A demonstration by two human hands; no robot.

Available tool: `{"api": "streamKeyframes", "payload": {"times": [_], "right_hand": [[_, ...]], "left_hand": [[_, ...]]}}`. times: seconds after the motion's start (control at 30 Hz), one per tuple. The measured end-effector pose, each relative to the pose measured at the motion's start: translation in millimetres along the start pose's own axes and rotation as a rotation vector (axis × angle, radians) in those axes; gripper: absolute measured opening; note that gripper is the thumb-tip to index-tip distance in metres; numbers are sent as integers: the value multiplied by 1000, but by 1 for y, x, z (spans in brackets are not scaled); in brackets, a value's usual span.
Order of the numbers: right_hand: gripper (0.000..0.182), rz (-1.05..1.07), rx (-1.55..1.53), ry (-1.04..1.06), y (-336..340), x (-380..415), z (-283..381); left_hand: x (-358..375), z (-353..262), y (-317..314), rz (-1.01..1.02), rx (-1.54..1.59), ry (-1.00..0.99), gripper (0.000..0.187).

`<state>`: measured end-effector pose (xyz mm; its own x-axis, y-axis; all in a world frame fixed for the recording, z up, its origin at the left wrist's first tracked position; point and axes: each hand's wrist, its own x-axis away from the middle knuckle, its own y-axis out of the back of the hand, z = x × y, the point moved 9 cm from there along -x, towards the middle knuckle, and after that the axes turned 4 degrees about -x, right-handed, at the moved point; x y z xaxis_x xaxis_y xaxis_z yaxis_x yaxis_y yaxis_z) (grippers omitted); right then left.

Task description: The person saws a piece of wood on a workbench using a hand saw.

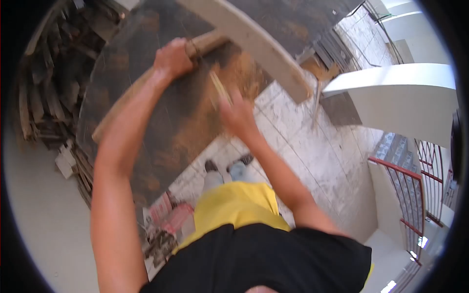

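My left hand point(173, 59) is closed around a long wooden strip point(207, 42) lying across the dark worktable point(171, 105). Part of the strip passes behind my left forearm, and its other end point(105, 124) shows beyond. My right hand point(237, 115), blurred by motion, grips a thin yellow stick-like object point(220, 87) that points up toward the strip. Its exact kind is too smeared to make out. Past the strip's far end, a thick pale wooden board point(256, 46) extends over the table's edge.
Brown sawdust point(195, 129) covers much of the tabletop. Scrap wood point(49, 83) is heaped at the left. A white curved structure point(391, 88) and red-railed stairs point(405, 180) stand right. Pink-and-white packages point(171, 215) lie near my feet on the tiled floor point(312, 161).
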<state>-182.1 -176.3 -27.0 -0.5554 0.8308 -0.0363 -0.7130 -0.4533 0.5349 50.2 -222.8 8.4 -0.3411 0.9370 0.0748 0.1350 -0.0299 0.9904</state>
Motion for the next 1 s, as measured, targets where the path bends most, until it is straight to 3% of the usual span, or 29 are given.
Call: {"api": "streamKeyframes", "payload": {"times": [0.07,0.17,0.23,0.4,0.43,0.5,0.53,0.6,0.7,0.77,0.87,1.0], "right_hand": [[41,-83,-87,-77,-15,-69,22],[42,-14,-192,-79,-15,-79,20],[40,6,-176,-89,-2,-53,30],[39,46,-116,-274,50,68,23],[39,47,-118,-270,41,54,13],[40,-49,31,166,24,13,21],[41,-26,-68,-79,10,-28,30],[37,-42,-99,-149,-10,-81,37],[38,-24,-144,-79,4,-47,25],[40,-43,-201,-44,33,27,24],[42,-25,-274,-110,49,66,18],[45,-9,-142,-134,-9,-55,20]], "left_hand": [[-15,9,2,2,-3,40,52],[-8,7,15,-66,62,46,49],[-2,0,21,12,39,18,49],[-15,11,10,-14,53,-13,54],[-16,12,12,-37,55,-11,55],[-7,3,14,-25,79,-10,48],[-6,0,19,-20,83,-17,48],[-4,3,19,4,60,35,47],[-4,0,22,-10,36,23,51],[-5,-4,19,-19,26,5,52],[-10,2,14,11,15,6,54],[-7,-2,11,14,-5,18,56]]}}
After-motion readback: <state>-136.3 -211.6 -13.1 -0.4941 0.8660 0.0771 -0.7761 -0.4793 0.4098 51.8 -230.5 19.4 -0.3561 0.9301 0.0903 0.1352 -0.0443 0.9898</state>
